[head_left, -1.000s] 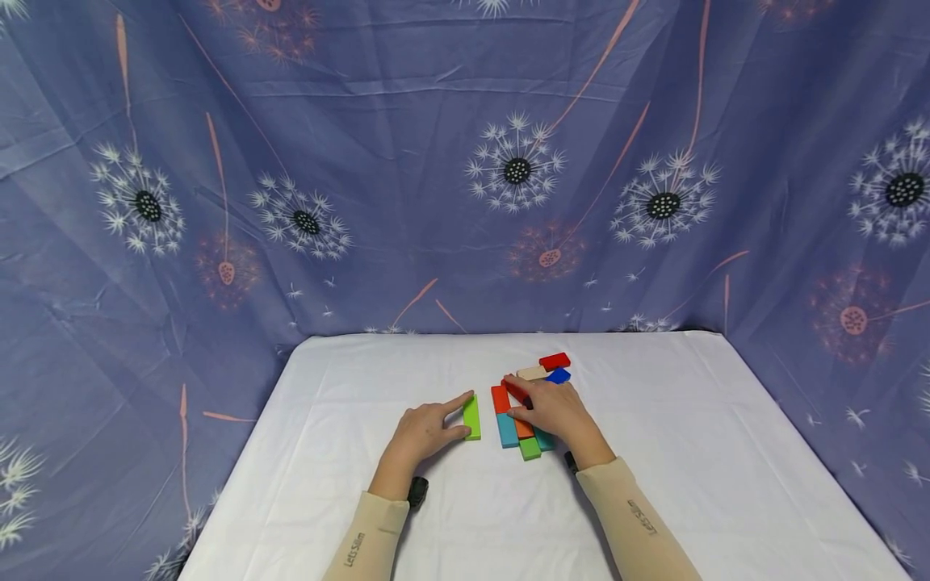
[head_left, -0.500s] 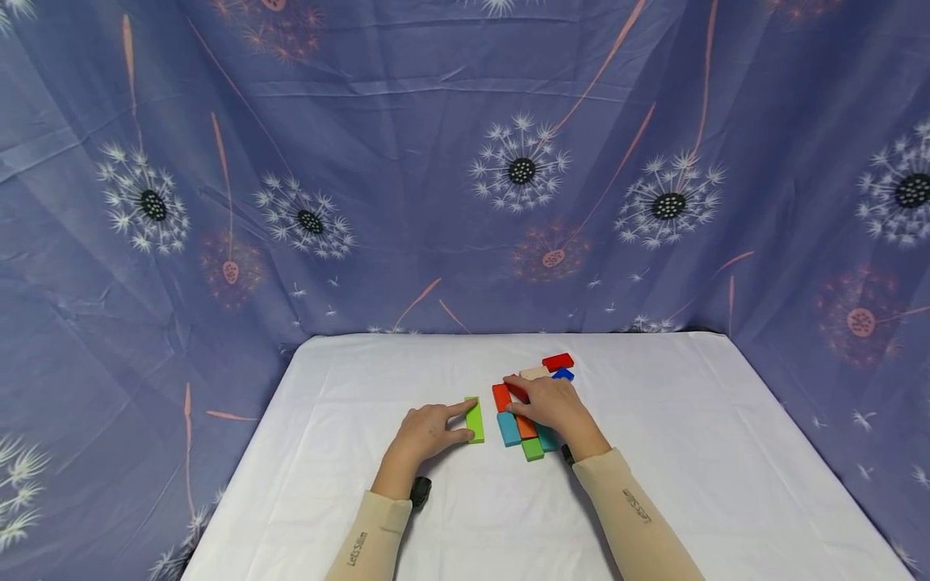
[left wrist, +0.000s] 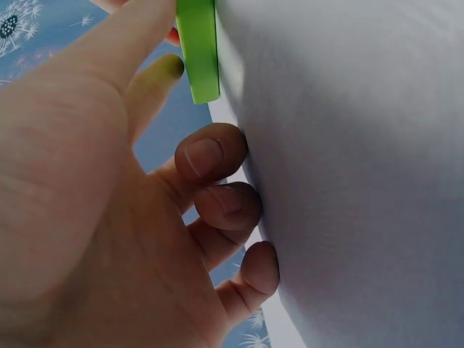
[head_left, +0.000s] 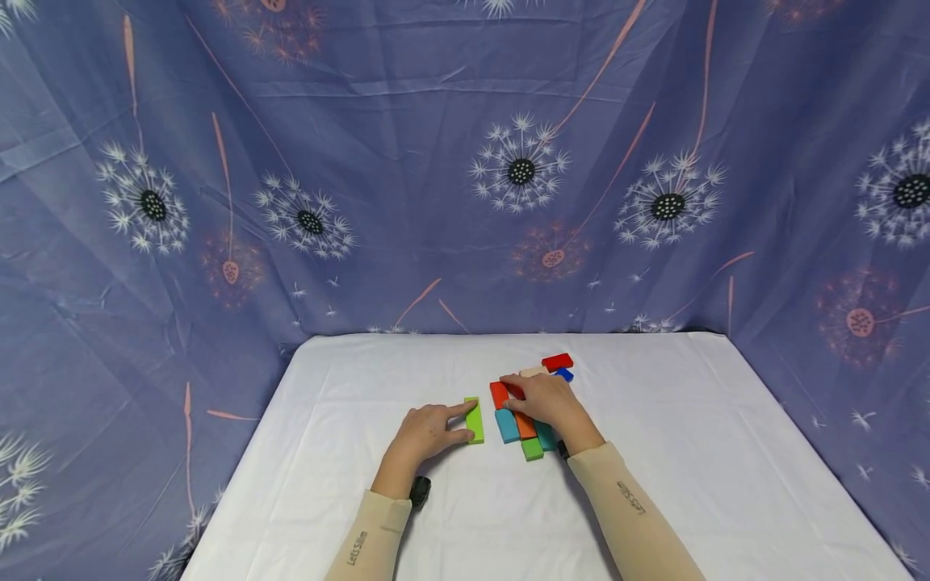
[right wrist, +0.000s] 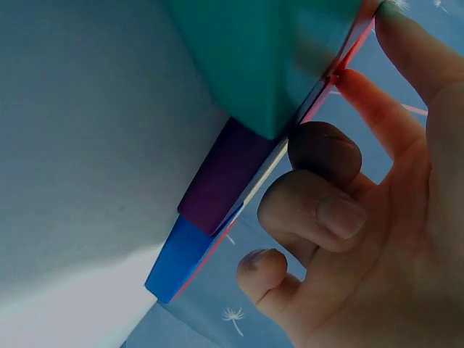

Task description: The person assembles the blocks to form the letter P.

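My left hand [head_left: 427,432] pinches a light green block [head_left: 475,421] lying on the white cloth, thumb at its near end and index finger at its far end. In the left wrist view, the other fingers curl loosely beside the green block [left wrist: 197,54]. To the right, my right hand [head_left: 546,399] holds a red-orange block [head_left: 498,394] between index finger and thumb, at the left edge of a cluster of coloured blocks. A light blue block [head_left: 507,426] lies just nearer, beside an orange block [head_left: 525,425]. The hand covers part of the cluster.
A green block [head_left: 533,449] and a teal block [head_left: 546,436] form the cluster's near end. Farther back lie a beige block [head_left: 534,372], a blue block [head_left: 564,374] and a red block [head_left: 558,361]. A purple block [right wrist: 225,174] shows in the right wrist view.
My right hand has shifted slightly left, and the red-orange and light blue blocks have moved a little with it. The left hand stays on the light green block.
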`<state>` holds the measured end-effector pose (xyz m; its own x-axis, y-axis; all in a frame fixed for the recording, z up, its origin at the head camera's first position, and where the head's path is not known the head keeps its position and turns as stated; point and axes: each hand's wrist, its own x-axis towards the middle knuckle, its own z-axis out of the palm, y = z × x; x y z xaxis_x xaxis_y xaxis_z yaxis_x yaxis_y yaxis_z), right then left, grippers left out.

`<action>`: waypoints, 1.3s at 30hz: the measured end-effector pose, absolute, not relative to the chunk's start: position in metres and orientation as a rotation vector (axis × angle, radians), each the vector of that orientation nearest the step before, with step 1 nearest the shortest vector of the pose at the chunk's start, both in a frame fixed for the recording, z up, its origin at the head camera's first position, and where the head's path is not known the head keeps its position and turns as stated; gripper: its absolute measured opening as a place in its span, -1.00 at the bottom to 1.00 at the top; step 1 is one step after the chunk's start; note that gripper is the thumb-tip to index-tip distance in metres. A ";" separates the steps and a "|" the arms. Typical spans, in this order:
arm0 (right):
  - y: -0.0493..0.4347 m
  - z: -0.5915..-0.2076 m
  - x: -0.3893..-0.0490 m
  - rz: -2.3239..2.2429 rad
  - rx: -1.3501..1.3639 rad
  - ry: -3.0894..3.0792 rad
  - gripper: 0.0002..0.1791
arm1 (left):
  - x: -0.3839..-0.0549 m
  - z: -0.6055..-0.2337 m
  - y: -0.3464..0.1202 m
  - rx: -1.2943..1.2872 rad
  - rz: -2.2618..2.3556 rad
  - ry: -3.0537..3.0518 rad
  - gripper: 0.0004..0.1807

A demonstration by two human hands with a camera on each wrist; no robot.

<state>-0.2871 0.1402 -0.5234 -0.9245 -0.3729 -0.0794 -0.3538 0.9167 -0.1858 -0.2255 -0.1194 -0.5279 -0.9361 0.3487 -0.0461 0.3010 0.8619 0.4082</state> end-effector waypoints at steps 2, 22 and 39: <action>0.138 -0.523 -0.288 -0.262 -0.568 2.970 -0.43 | -0.225 -0.528 -0.119 0.516 0.603 2.915 -0.32; 0.135 -0.522 -0.293 -0.256 -0.568 2.989 -0.32 | -0.226 -0.530 -0.121 0.527 0.648 2.872 -0.38; 0.128 -0.523 -0.301 -0.582 -0.460 2.927 -0.26 | -0.228 -0.531 -0.121 0.533 0.632 2.852 -0.40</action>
<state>-0.3012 0.1279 -0.5229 -0.9464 -0.3175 -0.0596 -0.2705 0.8798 -0.3909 -0.2276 -0.1211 -0.5311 -0.9212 0.3789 -0.0886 0.3060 0.8459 0.4368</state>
